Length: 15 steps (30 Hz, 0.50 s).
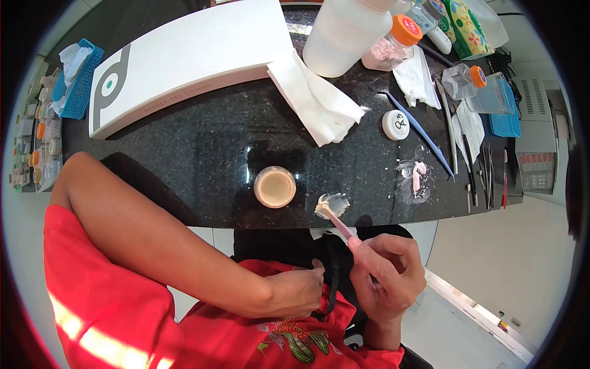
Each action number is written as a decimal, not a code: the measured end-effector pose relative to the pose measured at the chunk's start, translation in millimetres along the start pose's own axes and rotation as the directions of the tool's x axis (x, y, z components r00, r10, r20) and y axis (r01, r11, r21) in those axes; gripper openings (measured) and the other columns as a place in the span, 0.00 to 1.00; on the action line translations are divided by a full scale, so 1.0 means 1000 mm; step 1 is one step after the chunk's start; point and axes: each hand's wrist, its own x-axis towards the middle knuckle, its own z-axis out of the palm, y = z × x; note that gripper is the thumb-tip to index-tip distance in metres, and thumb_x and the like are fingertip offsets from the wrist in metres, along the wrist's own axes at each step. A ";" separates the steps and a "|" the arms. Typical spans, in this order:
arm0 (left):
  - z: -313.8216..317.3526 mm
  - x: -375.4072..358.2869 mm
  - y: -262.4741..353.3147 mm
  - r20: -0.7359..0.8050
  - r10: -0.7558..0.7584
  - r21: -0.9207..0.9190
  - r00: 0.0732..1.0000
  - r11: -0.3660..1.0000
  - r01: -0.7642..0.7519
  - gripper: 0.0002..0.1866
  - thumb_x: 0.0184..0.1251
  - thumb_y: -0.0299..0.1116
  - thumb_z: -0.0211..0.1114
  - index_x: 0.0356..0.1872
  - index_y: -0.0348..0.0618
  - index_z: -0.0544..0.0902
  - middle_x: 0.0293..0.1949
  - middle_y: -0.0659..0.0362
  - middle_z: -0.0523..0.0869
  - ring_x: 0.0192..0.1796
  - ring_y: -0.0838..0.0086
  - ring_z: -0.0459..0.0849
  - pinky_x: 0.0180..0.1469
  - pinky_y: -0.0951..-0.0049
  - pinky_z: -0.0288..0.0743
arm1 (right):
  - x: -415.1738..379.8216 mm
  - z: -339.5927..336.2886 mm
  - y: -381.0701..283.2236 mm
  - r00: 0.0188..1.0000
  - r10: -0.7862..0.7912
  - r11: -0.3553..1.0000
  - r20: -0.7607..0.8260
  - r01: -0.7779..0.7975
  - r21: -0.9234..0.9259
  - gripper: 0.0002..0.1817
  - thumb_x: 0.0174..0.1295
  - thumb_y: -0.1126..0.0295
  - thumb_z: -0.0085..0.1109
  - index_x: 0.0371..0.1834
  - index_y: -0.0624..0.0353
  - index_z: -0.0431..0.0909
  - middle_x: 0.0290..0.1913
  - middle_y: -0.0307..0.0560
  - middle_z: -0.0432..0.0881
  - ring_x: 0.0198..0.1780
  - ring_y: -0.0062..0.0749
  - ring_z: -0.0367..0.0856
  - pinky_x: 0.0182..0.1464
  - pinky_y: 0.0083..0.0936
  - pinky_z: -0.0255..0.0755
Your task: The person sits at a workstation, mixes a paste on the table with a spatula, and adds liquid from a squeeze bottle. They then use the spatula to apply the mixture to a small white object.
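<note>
1. Paste (322,208), pale and creamy, clung to the tip of a pink stick (342,227), right by the front edge of the dark desk (209,141).
2. The right hand (388,275) was gripping that stick, thumb and fingers pinched near its lower end, just off the desk's front edge.
3. A translucent smear (337,200) lay on the desk at the tip; whether the tip pressed on it or hung just above could not be told.
4. The left hand (298,290) was curled low at the body, off the front edge; its fingers were mostly hidden, so whether it gripped anything could not be told.
5. A small cup (275,187) of beige contents stood near the front edge, to the left of the smear and apart from it; neither hand touched it.
6. Towards the desk's front right corner lay a pink lump (419,175) amid whitish residue, with a white lid (396,125) and a blue tool (420,130) farther from the front edge.
7. The step in hand looked like working or gathering the paste with the stick's tip.
8. The next move seemed to call for a steady pinch and a shallow tip angle, keeping the paste from dropping over the front edge.
</note>
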 end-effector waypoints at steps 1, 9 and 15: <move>0.001 0.000 0.001 -0.019 -0.015 0.012 1.000 1.000 0.015 0.13 0.67 0.39 0.60 0.36 0.41 0.88 0.37 0.59 0.86 0.39 0.65 0.84 0.57 0.59 0.75 | 0.000 0.001 0.000 1.000 0.000 1.000 -0.001 0.000 -0.001 0.32 0.41 0.86 0.72 0.54 0.50 0.90 0.40 0.40 0.81 0.28 0.19 0.77 0.24 0.17 0.69; -0.001 -0.002 -0.001 -0.028 -0.012 0.029 1.000 0.999 0.013 0.11 0.64 0.37 0.62 0.31 0.44 0.88 0.33 0.62 0.84 0.36 0.68 0.80 0.47 0.65 0.72 | -0.002 0.002 -0.004 0.999 0.005 0.996 0.036 -0.002 -0.085 0.32 0.42 0.81 0.75 0.56 0.49 0.90 0.41 0.39 0.81 0.26 0.20 0.75 0.23 0.18 0.69; -0.001 -0.004 0.001 -0.052 -0.050 0.031 0.997 0.998 0.052 0.11 0.64 0.37 0.62 0.31 0.44 0.88 0.33 0.61 0.85 0.37 0.68 0.81 0.47 0.65 0.72 | -0.004 0.007 -0.014 0.997 0.048 0.998 0.058 -0.046 -0.045 0.31 0.40 0.92 0.66 0.50 0.55 0.91 0.42 0.44 0.79 0.29 0.21 0.78 0.28 0.16 0.69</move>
